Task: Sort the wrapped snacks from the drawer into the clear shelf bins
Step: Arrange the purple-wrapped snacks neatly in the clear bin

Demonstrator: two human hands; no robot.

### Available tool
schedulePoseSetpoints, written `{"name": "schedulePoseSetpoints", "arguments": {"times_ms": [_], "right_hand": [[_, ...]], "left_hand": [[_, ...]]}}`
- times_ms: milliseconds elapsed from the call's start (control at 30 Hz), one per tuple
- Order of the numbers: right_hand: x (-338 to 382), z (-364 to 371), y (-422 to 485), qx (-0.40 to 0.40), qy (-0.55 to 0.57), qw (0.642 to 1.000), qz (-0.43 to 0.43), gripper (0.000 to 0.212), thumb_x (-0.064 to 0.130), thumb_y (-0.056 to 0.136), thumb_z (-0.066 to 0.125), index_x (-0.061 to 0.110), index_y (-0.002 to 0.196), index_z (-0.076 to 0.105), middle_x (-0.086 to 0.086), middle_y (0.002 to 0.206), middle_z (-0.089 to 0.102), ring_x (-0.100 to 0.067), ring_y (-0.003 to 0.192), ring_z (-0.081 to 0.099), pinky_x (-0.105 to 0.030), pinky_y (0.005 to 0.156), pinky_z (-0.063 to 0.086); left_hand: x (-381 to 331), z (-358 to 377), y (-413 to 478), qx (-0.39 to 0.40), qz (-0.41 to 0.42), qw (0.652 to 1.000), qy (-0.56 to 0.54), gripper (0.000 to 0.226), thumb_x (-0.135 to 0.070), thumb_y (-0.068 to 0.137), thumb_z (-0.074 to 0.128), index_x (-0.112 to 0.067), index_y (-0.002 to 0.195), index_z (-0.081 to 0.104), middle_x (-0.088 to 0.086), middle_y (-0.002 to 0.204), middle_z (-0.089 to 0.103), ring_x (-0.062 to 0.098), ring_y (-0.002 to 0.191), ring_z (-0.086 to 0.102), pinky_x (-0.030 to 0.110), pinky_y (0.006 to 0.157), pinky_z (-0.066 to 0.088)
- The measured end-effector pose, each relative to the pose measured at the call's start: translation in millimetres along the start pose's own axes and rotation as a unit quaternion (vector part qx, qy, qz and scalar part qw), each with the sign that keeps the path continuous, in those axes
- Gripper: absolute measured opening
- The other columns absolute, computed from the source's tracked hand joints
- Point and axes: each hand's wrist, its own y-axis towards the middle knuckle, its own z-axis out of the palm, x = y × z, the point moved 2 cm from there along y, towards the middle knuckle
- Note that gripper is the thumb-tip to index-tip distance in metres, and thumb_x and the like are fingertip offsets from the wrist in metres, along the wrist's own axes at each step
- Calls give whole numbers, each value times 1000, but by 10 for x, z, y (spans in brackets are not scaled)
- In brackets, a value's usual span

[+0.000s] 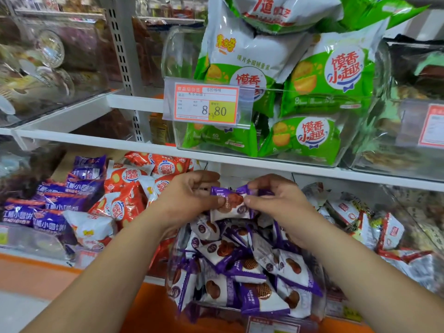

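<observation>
Both hands met over the lower shelf row in the head view, sharing one small purple-and-white wrapped snack [229, 205]. The left hand [192, 198] pinched the packet's left edge, its fingers [211, 201] curled with the thumb pressed on the wrapper. The right hand [276, 200] gripped the right end the same way, thumb in front and the other fingers bent over the purple crimp. The snack was in the air, just above a clear shelf bin [171, 265] heaped with matching purple-and-white packets [252, 267], each printed with a brown biscuit.

Left of that bin lay a pile of orange-red packets [125, 188], and further left a pile of dark purple packets [60, 200]. To the right sat red-and-white packets [389, 234] in another clear bin.

Above, on the white shelf [96, 140], an upper clear bin [177, 56] held large green-and-white bags [310, 138] – stacked past its rim. A price tag [206, 102] clipped to its front read 8.80 on a yellow patch. More clear bins stood at the far left and right, their contents blurred.
</observation>
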Motion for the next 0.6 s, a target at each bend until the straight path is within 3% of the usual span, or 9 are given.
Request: {"name": "schedulePoseSetpoints", "arguments": {"times_ms": [67, 133, 167, 300, 367, 433, 533, 600], "right_hand": [[-11, 17, 23, 12, 17, 999, 26, 37, 9, 80, 86, 25, 108, 69, 0, 104, 77, -22, 94, 74, -38, 85, 59], [-2, 83, 19, 42, 29, 997, 52, 41, 10, 83, 83, 24, 118, 65, -5, 102, 79, -15, 80, 73, -26, 66, 54], [-8, 104, 23, 47, 28, 997, 57, 41, 9, 85, 82, 21, 120, 65, -7, 100, 79, -13, 76, 73, -23, 64, 53], [-28, 124, 21, 70, 77, 991, 82, 35, -2, 86, 77, 8, 118, 68, -11, 104, 78, -25, 98, 75, -39, 86, 62], [-33, 132, 28, 59, 106, 988, 97, 34, -5, 85, 77, 7, 115, 67, -19, 107, 76, -29, 99, 75, -43, 87, 62], [-33, 161, 47, 43, 151, 981, 111, 33, -5, 84, 76, 3, 114, 67, -24, 110, 73, -33, 99, 75, -45, 87, 62], [1, 241, 108, 27, 180, 977, 111, 31, -2, 86, 76, 5, 114, 67, -19, 111, 75, -32, 101, 74, -47, 92, 59], [40, 269, 161, 14, 125, 988, 90, 32, 5, 86, 79, 19, 113, 69, -10, 113, 75, -26, 101, 74, -44, 90, 61]], "left_hand": [[4, -1, -32, 0, 19, 1000, -15, 46, 8, 79, 79, -9, 121, 68, 9, 103, 78, 25, 94, 76, 34, 88, 61], [10, -12, -47, -8, 33, 999, -30, 41, 9, 79, 78, -8, 116, 70, 12, 99, 78, 26, 92, 76, 33, 84, 61], [9, -19, -50, -13, 34, 999, -38, 39, 9, 79, 78, -7, 114, 71, 13, 98, 78, 25, 89, 76, 32, 82, 62], [31, -16, -52, -38, 25, 997, -54, 31, 9, 78, 79, 1, 106, 69, 24, 94, 76, 31, 84, 72, 41, 83, 62], [61, -33, -43, -55, 18, 996, -66, 29, 6, 77, 82, 6, 102, 66, 32, 96, 72, 39, 84, 70, 53, 90, 57], [101, -63, -10, -54, 22, 997, -41, 29, -4, 75, 88, 4, 93, 67, 35, 91, 69, 43, 77, 67, 55, 83, 55], [107, -46, 3, -49, 68, 992, 96, 24, -14, 74, 91, -5, 73, 69, 20, 75, 70, 27, 61, 60, 43, 65, 52], [78, -16, 11, -50, 90, 982, 159, 20, -14, 75, 90, -11, 68, 72, 10, 77, 74, 30, 66, 67, 44, 66, 58]]}}
